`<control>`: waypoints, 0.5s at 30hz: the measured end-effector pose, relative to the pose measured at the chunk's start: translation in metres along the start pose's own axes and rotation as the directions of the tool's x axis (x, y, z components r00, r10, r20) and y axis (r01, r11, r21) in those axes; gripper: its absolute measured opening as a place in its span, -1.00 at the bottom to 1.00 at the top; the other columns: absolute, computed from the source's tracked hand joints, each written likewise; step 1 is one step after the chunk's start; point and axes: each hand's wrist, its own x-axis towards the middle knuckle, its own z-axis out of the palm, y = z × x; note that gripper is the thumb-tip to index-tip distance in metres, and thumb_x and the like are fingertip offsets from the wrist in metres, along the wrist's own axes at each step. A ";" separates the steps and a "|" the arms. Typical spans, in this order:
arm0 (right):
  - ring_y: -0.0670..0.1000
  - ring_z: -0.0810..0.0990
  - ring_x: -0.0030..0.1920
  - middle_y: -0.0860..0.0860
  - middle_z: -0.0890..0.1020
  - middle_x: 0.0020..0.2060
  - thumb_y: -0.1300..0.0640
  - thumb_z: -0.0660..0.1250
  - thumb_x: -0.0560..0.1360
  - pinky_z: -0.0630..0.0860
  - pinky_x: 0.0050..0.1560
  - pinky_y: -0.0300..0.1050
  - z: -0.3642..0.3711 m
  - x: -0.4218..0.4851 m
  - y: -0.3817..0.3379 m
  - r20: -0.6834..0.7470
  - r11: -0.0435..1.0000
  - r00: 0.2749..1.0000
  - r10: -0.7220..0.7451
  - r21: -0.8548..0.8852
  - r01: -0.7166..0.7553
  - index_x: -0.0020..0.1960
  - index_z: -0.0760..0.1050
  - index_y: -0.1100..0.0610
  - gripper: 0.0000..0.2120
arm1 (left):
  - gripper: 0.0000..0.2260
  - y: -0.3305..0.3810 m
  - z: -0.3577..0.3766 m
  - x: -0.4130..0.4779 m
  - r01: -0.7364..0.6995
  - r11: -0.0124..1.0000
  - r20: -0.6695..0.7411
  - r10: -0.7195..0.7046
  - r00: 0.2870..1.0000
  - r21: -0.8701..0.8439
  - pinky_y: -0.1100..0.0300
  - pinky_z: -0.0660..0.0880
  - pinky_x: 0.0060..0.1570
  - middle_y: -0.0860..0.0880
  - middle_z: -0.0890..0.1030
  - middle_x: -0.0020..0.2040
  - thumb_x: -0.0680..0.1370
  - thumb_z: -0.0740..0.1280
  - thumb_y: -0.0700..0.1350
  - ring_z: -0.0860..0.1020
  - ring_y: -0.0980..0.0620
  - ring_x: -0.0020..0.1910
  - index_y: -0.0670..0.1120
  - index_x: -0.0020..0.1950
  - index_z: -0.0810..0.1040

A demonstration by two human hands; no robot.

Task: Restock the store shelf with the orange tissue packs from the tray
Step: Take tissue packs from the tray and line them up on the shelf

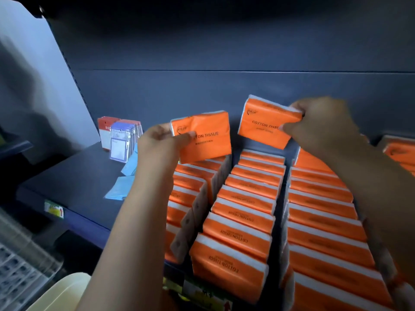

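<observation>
1. Gripping an orange plastic-wrapped tissue pack (204,135) by its left edge, the left hand (160,142) holds it upright above the far end of the rows of orange packs (244,212) on the dark blue shelf (78,180).
2. The right hand (323,124), blurred, pinches a second orange tissue pack (267,122), tilted, also above the rows' far end.
3. Left of the rows stand red and purple card packs (119,138), print unreadable.
4. Near-left of the rows, a cream plastic tray (62,292) is cut off by the frame.

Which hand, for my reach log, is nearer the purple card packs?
Left. The left hand sits just right of the purple card packs; the right hand is much farther right.
</observation>
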 end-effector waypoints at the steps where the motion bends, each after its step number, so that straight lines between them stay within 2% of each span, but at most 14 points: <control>1: 0.23 0.58 -0.16 0.15 0.63 -0.25 0.16 0.47 0.37 0.53 -0.12 0.01 0.005 0.000 0.001 0.004 0.999 1.000 -0.007 -0.037 0.007 -0.12 0.61 0.18 -0.87 | -0.81 -0.002 0.001 0.003 -0.004 1.000 -0.012 0.004 1.000 0.011 0.11 0.66 -0.08 -0.03 0.74 -0.10 0.42 0.59 -0.19 0.69 0.13 -0.24 -0.05 -0.06 0.63; 4: 0.23 0.57 -0.18 0.12 0.60 -0.28 0.21 0.43 0.35 0.51 -0.20 -0.04 0.016 -0.003 0.001 0.031 0.997 1.000 -0.001 -0.074 0.003 -0.14 0.57 0.17 -0.90 | -0.80 -0.005 0.004 0.011 -0.015 0.999 -0.028 0.016 0.999 0.051 0.15 0.64 -0.12 -0.01 0.74 -0.09 0.43 0.59 -0.18 0.72 0.07 -0.15 -0.05 -0.01 0.64; 10: 0.11 0.49 -0.32 0.05 0.53 -0.36 0.24 0.37 0.38 0.29 -0.33 -0.12 0.025 -0.011 0.002 0.056 0.994 0.997 -0.048 -0.098 0.054 -0.26 0.48 0.13 -0.91 | -0.80 -0.008 0.004 0.017 0.011 0.999 -0.030 -0.010 0.999 0.037 0.03 0.68 0.03 0.02 0.72 -0.08 0.45 0.58 -0.18 0.70 0.07 -0.11 -0.01 -0.04 0.61; 15: 0.18 0.49 -0.25 0.10 0.50 -0.31 0.20 0.40 0.44 0.37 -0.26 -0.07 0.035 -0.013 -0.002 0.072 0.985 0.995 -0.074 -0.150 0.084 -0.25 0.46 0.20 -0.85 | -0.78 -0.009 0.005 0.015 0.003 1.000 -0.016 -0.003 1.000 0.026 -0.04 0.67 0.06 -0.01 0.73 -0.07 0.44 0.59 -0.18 0.72 0.02 -0.08 -0.02 0.00 0.62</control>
